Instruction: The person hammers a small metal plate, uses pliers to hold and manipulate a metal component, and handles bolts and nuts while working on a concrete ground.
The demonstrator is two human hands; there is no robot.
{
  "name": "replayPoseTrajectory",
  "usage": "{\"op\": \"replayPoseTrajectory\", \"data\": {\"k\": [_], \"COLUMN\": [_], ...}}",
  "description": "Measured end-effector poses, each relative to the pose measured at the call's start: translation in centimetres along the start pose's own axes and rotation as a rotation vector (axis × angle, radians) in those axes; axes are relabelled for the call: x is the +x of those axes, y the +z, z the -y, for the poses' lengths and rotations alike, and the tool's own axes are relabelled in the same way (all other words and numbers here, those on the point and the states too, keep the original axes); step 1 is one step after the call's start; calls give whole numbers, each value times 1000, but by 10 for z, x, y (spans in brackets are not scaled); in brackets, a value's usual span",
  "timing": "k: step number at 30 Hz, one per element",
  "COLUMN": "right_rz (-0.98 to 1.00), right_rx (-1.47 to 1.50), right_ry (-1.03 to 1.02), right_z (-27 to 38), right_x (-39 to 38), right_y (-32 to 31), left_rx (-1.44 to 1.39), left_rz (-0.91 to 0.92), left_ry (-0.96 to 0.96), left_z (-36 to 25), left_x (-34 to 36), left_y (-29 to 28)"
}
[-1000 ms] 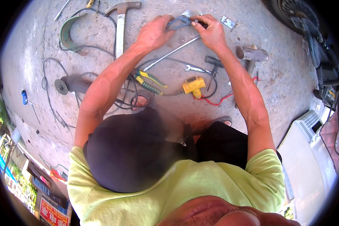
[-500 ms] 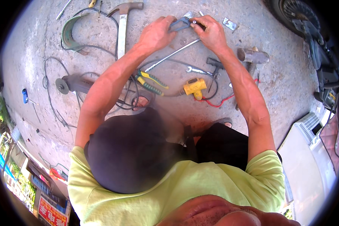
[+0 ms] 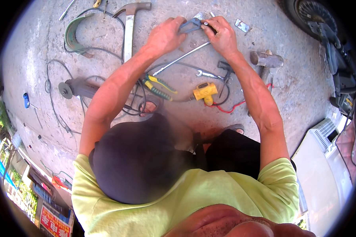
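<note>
Both my arms reach out over the concrete floor to a small dark grey metal bracket (image 3: pixel 191 27). My left hand (image 3: pixel 166 36) has its fingers closed on the bracket's left end. At the other end, my right hand (image 3: pixel 224 38) pinches a small dark part with a round pale tip (image 3: pixel 205 24); its full shape is hidden by the fingers. Just below the right fingers lies the end of a long thin metal rod (image 3: pixel 182 58). A claw hammer (image 3: pixel 129 33) rests left of my left hand, and a flat metal plate (image 3: pixel 241 25) lies right of my right hand.
Between my arms lie green-yellow handled pliers (image 3: pixel 158 87), a wrench (image 3: pixel 209 74) and a yellow tool part (image 3: pixel 205 92). An angle grinder (image 3: pixel 81 88) with cable sits left, beside a curved green piece (image 3: pixel 72 34). A heavy hammer (image 3: pixel 266 59) is right; a wheel (image 3: pixel 314 17) stands far right.
Both hands stay at the bracket, which has shifted very slightly. The right fingers have moved a little; nothing has been let go.
</note>
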State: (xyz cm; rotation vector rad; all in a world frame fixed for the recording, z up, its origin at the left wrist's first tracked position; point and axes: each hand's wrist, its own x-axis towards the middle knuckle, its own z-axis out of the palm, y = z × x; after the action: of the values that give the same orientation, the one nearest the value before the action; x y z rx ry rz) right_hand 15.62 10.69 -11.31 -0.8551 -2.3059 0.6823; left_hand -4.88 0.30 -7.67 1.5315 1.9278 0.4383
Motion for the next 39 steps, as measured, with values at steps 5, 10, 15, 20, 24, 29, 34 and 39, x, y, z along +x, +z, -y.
{"op": "replayPoseTrajectory", "data": {"k": [5, 10, 15, 20, 24, 29, 34, 39], "right_rz": [-11, -25, -68, -52, -46, -50, -3, 12], "right_rx": [-19, -35, -14, -3, -4, -3, -26, -15], "right_ry": [-16, -22, -17, -30, -1, -32, 12, 31], "right_z": [-1, 0, -1, -1, 0, -8, -5, -8], "right_x": [0, 0, -3, -4, -5, -7, -7, -8], "right_y": [1, 2, 7, 6, 6, 7, 5, 5], "left_rx": [15, 23, 65, 29, -57, 268, 204, -720], "left_rz": [-1, -4, -34, -165, -351, -375, -181, -52], "left_ry": [2, -15, 28, 74, -148, -421, -530, -580], "left_z": [0, -6, -8, 3, 45, 83, 83, 105], "left_x": [-1, -2, -6, -16, -38, -76, -71, -74], "left_y": [-1, -3, -7, -19, -43, -56, -57, -77]}}
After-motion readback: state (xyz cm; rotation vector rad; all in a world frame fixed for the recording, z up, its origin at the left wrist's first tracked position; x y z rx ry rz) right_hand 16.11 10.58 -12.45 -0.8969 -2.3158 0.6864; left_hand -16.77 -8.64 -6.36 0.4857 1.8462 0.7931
